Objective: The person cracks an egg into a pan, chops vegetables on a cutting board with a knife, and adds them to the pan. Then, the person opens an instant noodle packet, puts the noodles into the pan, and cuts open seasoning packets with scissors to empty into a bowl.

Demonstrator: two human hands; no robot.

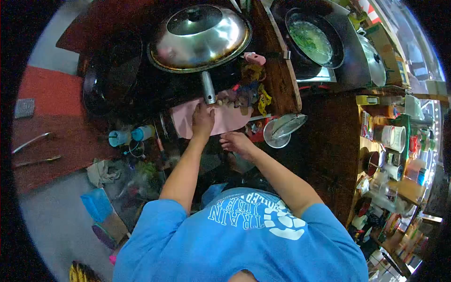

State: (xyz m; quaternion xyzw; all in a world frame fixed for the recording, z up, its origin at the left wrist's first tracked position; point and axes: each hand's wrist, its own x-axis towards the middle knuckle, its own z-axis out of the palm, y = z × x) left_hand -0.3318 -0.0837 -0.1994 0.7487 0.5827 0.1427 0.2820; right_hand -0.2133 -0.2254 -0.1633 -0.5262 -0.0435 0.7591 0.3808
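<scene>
My left hand (203,123) rests over a pink cutting board (230,123), its fingers stretched out and apart just below the end of a metal pan handle (208,87). Whether the fingertips touch the handle, I cannot tell. My right hand (238,143) is at the board's near edge with its fingers curled together; anything in them is too small to make out. Small pale pieces (226,102), perhaps garlic, lie on the far part of the board. The handle belongs to a wide pan under a domed steel lid (206,41).
A dark wok (314,37) with green leaves in liquid stands at the far right behind a wooden divider (277,56). A white bowl with a clear lid (277,134) is right of the board. Blue-topped containers (141,133) stand left, crowded shelves (394,155) at right.
</scene>
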